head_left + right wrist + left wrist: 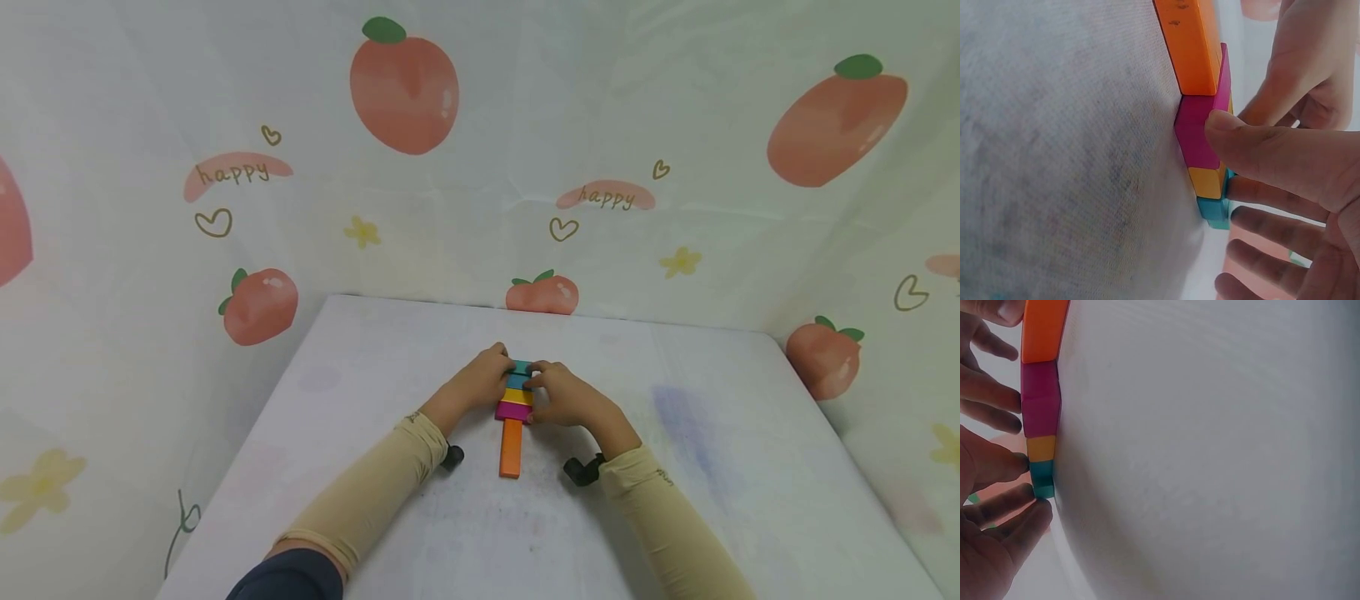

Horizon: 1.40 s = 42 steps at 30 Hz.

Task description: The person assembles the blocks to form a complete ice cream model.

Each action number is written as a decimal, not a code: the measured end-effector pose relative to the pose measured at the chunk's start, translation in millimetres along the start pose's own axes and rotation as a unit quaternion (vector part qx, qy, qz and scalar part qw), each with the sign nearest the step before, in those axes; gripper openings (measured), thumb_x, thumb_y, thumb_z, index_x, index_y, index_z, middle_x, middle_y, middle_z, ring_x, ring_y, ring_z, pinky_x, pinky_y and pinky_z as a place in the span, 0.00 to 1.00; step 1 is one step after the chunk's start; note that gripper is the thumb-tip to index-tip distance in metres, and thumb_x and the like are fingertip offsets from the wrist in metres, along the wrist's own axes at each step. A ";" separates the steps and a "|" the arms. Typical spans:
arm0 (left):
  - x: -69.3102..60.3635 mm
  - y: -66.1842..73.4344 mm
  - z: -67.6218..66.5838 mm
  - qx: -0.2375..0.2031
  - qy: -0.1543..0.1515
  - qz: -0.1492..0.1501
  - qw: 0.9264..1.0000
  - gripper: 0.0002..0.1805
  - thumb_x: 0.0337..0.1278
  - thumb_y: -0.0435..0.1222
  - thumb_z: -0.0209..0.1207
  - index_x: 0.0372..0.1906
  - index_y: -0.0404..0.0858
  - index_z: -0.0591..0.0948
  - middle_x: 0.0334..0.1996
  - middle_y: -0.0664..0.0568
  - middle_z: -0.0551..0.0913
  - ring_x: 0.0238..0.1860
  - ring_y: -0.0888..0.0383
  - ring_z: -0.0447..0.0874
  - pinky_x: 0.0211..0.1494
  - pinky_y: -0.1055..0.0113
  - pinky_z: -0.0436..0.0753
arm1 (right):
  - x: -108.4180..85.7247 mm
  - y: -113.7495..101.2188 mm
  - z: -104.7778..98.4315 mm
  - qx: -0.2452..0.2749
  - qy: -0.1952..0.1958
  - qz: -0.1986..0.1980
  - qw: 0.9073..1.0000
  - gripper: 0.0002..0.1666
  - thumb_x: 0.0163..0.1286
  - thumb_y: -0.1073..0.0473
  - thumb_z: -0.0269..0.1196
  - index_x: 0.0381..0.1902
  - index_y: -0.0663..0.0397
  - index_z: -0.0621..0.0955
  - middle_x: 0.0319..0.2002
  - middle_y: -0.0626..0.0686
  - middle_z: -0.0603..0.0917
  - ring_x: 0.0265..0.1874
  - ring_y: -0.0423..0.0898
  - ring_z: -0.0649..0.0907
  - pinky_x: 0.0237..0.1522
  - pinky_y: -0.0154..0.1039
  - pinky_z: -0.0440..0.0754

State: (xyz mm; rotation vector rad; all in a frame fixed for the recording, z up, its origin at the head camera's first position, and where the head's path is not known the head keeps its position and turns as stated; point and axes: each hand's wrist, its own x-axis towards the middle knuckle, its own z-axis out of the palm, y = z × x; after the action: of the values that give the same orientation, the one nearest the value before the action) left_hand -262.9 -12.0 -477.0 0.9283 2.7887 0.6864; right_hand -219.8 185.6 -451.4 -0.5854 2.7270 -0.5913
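Note:
A row of coloured blocks lies flat on the table. An orange block (511, 450) points lengthwise towards me, its far end against a magenta block (513, 411). Beyond it, crosswise and side by side, are a yellow block (517, 396), a blue block (517, 382) and a teal block (521, 367). On the left side, my left hand (478, 379) pinches the teal block at the far end with thumb and fingertips. My right hand (572, 396) is at the right side: its thumb presses the magenta block (1200, 140), while its spread fingers touch near the blue and teal blocks.
The white table (420, 533) stretches around the row, with a faint blue smudge (686, 425) to the right. Behind it hangs a pale cloth (480, 225) printed with fruit, hearts and flowers. Dark wrist cameras (582, 472) sit under both wrists.

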 end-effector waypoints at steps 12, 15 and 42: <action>-3.5 3.7 -2.0 -0.009 0.007 0.010 1.000 0.16 0.77 0.29 0.55 0.60 0.30 0.86 0.54 0.40 0.80 0.50 0.50 0.82 0.61 0.61 0.86 | -1.6 -0.9 -1.8 -0.003 0.002 -0.008 1.000 0.30 0.62 0.54 0.80 0.61 0.58 0.87 0.72 0.58 0.77 0.71 0.58 0.74 0.70 0.55 0.80; -3.5 3.2 -0.6 -0.012 0.006 0.013 1.000 0.17 0.77 0.28 0.55 0.61 0.29 0.85 0.55 0.39 0.80 0.51 0.49 0.83 0.61 0.60 0.86 | -1.3 -1.2 -1.7 -0.001 0.003 -0.007 1.000 0.31 0.62 0.54 0.80 0.61 0.58 0.87 0.71 0.57 0.77 0.70 0.57 0.74 0.70 0.54 0.80; -20.0 8.5 -8.5 -0.001 -0.013 0.019 1.000 0.17 0.72 0.31 0.60 0.61 0.33 0.86 0.54 0.42 0.84 0.50 0.51 0.82 0.63 0.58 0.85 | -4.4 0.8 -3.4 0.004 -0.005 -0.026 1.000 0.31 0.65 0.55 0.76 0.64 0.61 0.84 0.72 0.63 0.76 0.71 0.63 0.74 0.72 0.59 0.77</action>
State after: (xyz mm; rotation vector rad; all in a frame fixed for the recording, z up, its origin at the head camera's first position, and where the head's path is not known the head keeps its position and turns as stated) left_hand -244.4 -21.0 -466.1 0.9846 2.7541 0.6774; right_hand -217.4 189.4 -448.0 -0.6586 2.7059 -0.6096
